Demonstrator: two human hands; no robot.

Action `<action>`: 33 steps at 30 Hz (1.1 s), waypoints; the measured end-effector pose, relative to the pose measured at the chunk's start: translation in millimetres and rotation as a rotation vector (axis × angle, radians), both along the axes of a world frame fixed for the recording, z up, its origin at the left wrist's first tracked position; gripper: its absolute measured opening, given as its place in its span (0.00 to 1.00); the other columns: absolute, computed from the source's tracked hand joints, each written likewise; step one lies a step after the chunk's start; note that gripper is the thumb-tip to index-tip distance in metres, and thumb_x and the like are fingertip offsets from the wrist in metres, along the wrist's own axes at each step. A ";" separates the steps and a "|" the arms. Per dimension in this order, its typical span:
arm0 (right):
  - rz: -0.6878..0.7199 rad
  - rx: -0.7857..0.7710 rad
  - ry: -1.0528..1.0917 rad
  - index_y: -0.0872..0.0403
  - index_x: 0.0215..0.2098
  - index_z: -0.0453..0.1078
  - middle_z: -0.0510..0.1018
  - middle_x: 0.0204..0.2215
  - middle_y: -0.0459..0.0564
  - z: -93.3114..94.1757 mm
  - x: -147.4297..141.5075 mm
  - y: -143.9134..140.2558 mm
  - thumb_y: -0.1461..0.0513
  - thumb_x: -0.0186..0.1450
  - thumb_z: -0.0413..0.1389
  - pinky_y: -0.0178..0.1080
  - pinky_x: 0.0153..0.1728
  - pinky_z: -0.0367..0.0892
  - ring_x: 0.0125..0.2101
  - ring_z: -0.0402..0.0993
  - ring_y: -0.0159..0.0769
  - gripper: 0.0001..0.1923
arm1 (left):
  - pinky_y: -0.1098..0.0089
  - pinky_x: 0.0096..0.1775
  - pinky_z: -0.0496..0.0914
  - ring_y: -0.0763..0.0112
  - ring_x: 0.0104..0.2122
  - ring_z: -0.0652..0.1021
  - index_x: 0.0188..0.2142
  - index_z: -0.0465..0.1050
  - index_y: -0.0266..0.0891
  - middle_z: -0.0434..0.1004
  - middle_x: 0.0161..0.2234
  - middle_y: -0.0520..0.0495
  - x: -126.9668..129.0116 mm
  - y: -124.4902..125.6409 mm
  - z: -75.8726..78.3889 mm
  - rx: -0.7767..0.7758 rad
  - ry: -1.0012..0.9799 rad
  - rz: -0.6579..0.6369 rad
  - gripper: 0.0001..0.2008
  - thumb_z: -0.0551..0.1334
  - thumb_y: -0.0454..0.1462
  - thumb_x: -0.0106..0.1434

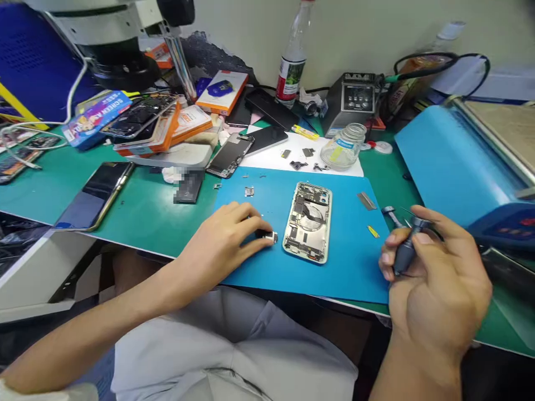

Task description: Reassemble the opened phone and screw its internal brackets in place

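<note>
An opened phone housing [309,223] with its inner parts exposed lies on the blue mat [259,273]. Left of it, the thumb and fingers of my left hand [229,234] pinch a small dark phone part with a silvery end [271,236], low over the mat. My right hand [438,267] is wrapped round a dark grey screwdriver [406,253] at the mat's right edge. A thin metal tip shows by the index finger; whether it belongs to the same tool I cannot tell. Near these fingers lie another metal-headed tool [390,214] and a yellow sliver [373,231].
A black phone battery [190,186], a removed screen [229,155] and a phone [98,195] lie to the left. Behind the mat stand a glass jar [343,146], a plastic bottle [291,61] and a control box [351,103]. A microscope [112,44] overhangs the back left; a blue machine [451,161] fills the right.
</note>
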State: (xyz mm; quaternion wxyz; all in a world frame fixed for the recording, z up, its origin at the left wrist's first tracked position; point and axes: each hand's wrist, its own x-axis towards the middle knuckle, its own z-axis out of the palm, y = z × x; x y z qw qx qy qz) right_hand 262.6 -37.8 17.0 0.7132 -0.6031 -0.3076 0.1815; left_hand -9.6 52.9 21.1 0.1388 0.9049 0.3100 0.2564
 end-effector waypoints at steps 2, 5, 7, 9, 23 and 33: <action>0.010 0.003 -0.003 0.53 0.52 0.81 0.75 0.26 0.48 -1.1 1.2 -2.0 0.57 0.63 0.64 0.33 0.15 0.56 0.22 0.69 0.34 0.20 | 0.63 0.49 0.72 0.65 0.45 0.80 0.50 0.82 0.42 0.83 0.45 0.49 12.0 -2.3 2.7 -0.027 -0.051 0.009 0.08 0.68 0.41 0.77; 0.033 0.010 -0.001 0.52 0.53 0.81 0.75 0.27 0.48 -2.4 2.1 -5.1 0.57 0.64 0.64 0.33 0.15 0.56 0.23 0.69 0.34 0.20 | 0.61 0.50 0.69 0.64 0.44 0.78 0.49 0.83 0.43 0.83 0.46 0.50 34.9 -4.7 3.7 -0.082 -0.060 -0.040 0.08 0.69 0.42 0.76; 0.048 0.019 0.002 0.51 0.54 0.81 0.76 0.28 0.47 -3.2 2.3 -6.8 0.57 0.66 0.63 0.33 0.15 0.56 0.23 0.69 0.33 0.19 | 0.60 0.49 0.67 0.62 0.43 0.77 0.48 0.83 0.44 0.84 0.46 0.50 49.3 -5.7 1.5 -0.127 -0.025 -0.098 0.07 0.70 0.43 0.75; 0.057 0.031 0.006 0.51 0.54 0.81 0.76 0.28 0.47 -4.2 2.4 -8.1 0.57 0.67 0.62 0.33 0.15 0.56 0.23 0.69 0.33 0.19 | 0.60 0.47 0.67 0.62 0.43 0.76 0.47 0.84 0.44 0.85 0.47 0.51 59.5 -6.2 -1.0 -0.163 0.004 -0.128 0.08 0.71 0.43 0.74; 0.086 0.068 0.012 0.52 0.56 0.81 0.76 0.29 0.48 -5.7 4.6 -12.6 0.58 0.69 0.62 0.34 0.15 0.57 0.23 0.70 0.33 0.18 | 0.66 0.46 0.70 0.68 0.45 0.76 0.45 0.84 0.49 0.84 0.45 0.57 68.1 -12.6 4.0 -0.383 -0.005 -0.056 0.06 0.74 0.43 0.71; 0.058 0.055 0.000 0.51 0.55 0.82 0.75 0.27 0.48 -5.7 5.2 -10.9 0.58 0.68 0.62 0.33 0.16 0.57 0.25 0.71 0.34 0.18 | 0.63 0.42 0.68 0.65 0.41 0.75 0.43 0.83 0.47 0.83 0.42 0.55 71.0 -17.3 -1.8 -0.280 -0.001 -0.020 0.01 0.71 0.39 0.74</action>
